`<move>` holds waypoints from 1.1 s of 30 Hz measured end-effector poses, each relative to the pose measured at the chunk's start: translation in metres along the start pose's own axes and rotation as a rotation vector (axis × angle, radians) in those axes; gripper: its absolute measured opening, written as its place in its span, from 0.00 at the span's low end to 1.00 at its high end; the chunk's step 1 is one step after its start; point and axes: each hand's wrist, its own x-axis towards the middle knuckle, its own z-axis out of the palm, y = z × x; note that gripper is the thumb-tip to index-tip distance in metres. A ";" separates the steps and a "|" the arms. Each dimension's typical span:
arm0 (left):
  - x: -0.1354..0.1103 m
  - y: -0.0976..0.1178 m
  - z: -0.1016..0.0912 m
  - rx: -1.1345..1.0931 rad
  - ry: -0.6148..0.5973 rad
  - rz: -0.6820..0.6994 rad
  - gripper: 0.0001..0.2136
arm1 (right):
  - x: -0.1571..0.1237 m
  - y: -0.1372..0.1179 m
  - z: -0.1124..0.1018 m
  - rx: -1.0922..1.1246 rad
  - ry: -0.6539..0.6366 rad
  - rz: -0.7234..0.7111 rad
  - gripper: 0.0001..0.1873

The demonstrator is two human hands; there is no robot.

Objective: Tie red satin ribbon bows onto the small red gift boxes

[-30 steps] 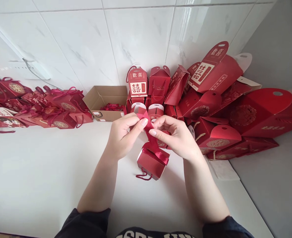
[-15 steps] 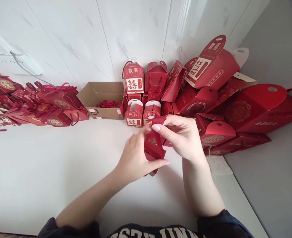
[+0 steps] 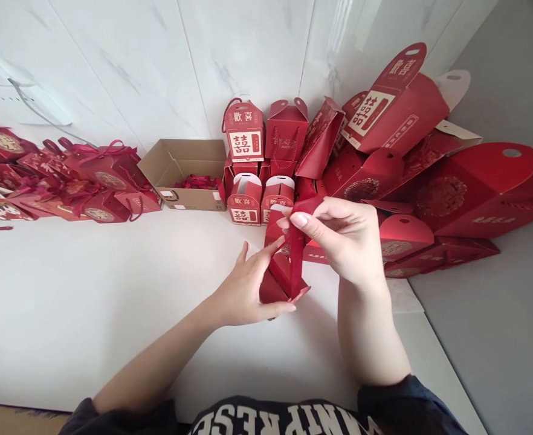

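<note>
A small red gift box stands on the white tabletop in front of me, partly hidden by my hands. My left hand grips it from the left, thumb along the near side and fingers along the far side. Between the thumb and fingertips of my right hand is a dark red ribbon. That ribbon runs down from the pinch to the box, and more of it loops up behind the fingers. Just beyond my hands are small red boxes with white open tops.
An open cardboard carton with red ribbons inside stands near the wall. Ribbon-tied red boxes are piled at the left. Larger red boxes are stacked at the right against a grey panel. A cable hangs on the tiled wall.
My right hand has moved slightly right, drawing the ribbon out straighter above the box. My left fingers have come away from the ribbon and lie lower on the box. The view has shifted slightly.
</note>
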 end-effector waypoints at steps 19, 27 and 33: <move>-0.032 -0.024 0.040 0.405 0.414 0.303 0.23 | 0.001 0.001 -0.002 0.030 -0.074 -0.021 0.08; -0.030 -0.024 0.044 0.328 0.268 0.146 0.14 | 0.002 0.002 0.000 0.015 -0.018 -0.045 0.08; -0.026 -0.029 0.041 0.280 0.274 0.177 0.08 | 0.003 0.003 0.000 0.005 -0.041 -0.020 0.08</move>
